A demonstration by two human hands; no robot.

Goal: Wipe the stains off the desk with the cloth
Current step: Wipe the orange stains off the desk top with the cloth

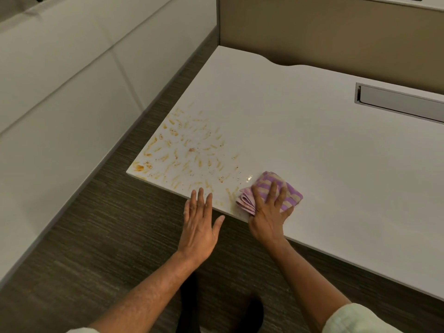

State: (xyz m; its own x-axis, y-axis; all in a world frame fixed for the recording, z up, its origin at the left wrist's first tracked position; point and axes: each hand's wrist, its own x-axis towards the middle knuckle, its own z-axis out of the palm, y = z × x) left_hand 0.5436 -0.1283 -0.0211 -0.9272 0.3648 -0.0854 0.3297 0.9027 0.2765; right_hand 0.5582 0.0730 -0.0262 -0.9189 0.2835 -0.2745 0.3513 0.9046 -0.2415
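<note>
From the head camera, a white surface (312, 145) runs from the centre of the view out toward 3 o'clock, its near-left corner pointing toward 9 o'clock.

The stains (185, 155) are orange-yellow smears and specks spread over that near-left corner, thickest along the left edge and thinning out toward the cloth.

The cloth (270, 188) is folded, striped purple and pale, and lies flat on the surface near the front edge, just at the 3 o'clock side of the stained patch. Its folded layers show at the 9 o'clock end.

The right hand (269, 212) presses down on the cloth with the palm flat and the fingers spread wide over its top; it is not curled around the cloth, and the heel of the hand hangs past the front edge of the surface.

The left hand (200, 224) is open and holds nothing, fingers straight and slightly spread. Its fingertips reach over the front edge at the 6 o'clock end of the stains; whether they touch the surface I cannot tell.

A grey recessed tray (398, 102) sits in the surface at 2 o'clock, and a beige partition (324, 27) stands behind it at 12 o'clock. Dark carpet (108, 236) covers the floor below.
</note>
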